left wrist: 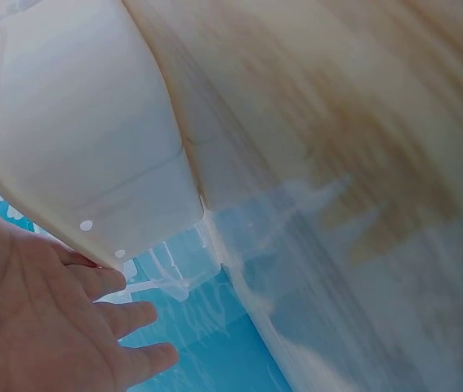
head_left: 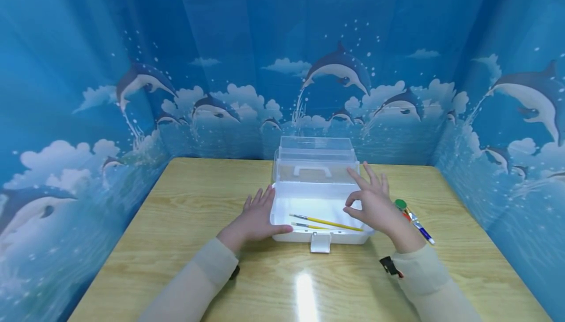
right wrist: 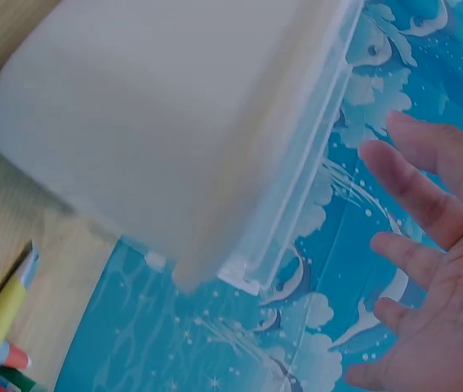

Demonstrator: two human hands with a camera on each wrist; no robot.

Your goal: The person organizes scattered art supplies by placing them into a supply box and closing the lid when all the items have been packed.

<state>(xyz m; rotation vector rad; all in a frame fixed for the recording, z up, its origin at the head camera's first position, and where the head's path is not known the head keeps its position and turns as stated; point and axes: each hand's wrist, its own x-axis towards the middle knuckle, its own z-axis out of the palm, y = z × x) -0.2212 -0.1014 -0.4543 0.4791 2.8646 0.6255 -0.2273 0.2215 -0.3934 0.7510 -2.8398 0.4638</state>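
Observation:
A white plastic box [head_left: 291, 237] stands on the table with its clear lid [head_left: 315, 144] raised at the back. Inside, near the front wall, lie two thin paintbrushes: a longer yellow one [head_left: 337, 223] and another [head_left: 311, 226] before it. My left hand [head_left: 253, 223] is at the box's left side, fingers spread and straight along it, thumb over the front rim. Above the box's right end hovers my right hand [head_left: 375, 207], thumb and forefinger tips close together, other fingers extended. Its palm [right wrist: 460, 302] shows bare in the right wrist view.
Right of the box, partly behind my right forearm, lie a green-capped item [head_left: 400, 204], a red item [head_left: 406, 217] and a slim blue-and-white item [head_left: 424, 233]. The front latch [head_left: 320, 243] hangs down. Dolphin-print curtains [head_left: 220, 67] enclose the wooden table [head_left: 198, 189].

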